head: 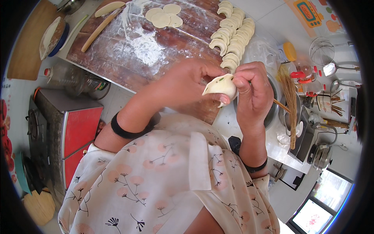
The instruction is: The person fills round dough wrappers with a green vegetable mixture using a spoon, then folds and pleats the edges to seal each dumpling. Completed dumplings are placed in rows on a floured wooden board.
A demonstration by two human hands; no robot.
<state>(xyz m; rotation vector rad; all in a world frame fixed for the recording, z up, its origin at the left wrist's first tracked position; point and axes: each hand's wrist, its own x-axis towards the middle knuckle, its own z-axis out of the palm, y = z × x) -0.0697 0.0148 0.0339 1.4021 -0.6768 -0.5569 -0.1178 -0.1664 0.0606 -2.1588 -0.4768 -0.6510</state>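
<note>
A folded dumpling (221,87) with bits of green filling showing is held up in front of me, above the board's right edge. My left hand (191,80) grips its left side, the thumb beneath it and the fingers behind. At its right corner, the thumb and fingertips of my right hand (253,90) pinch the dough edge. Behind my hands, rows of finished dumplings (233,35) lie along the right side of the floured wooden board (192,38). Several round dough wrappers (160,19) overlap near the board's far side.
A rolling pin (99,31) and a piece of dough (109,8) lie at the board's left. Loose flour (146,48) covers its middle. A metal bowl (271,114), partly hidden by my right hand, sits right, beside a straw brush (287,102). A red-fronted cabinet (80,131) stands left.
</note>
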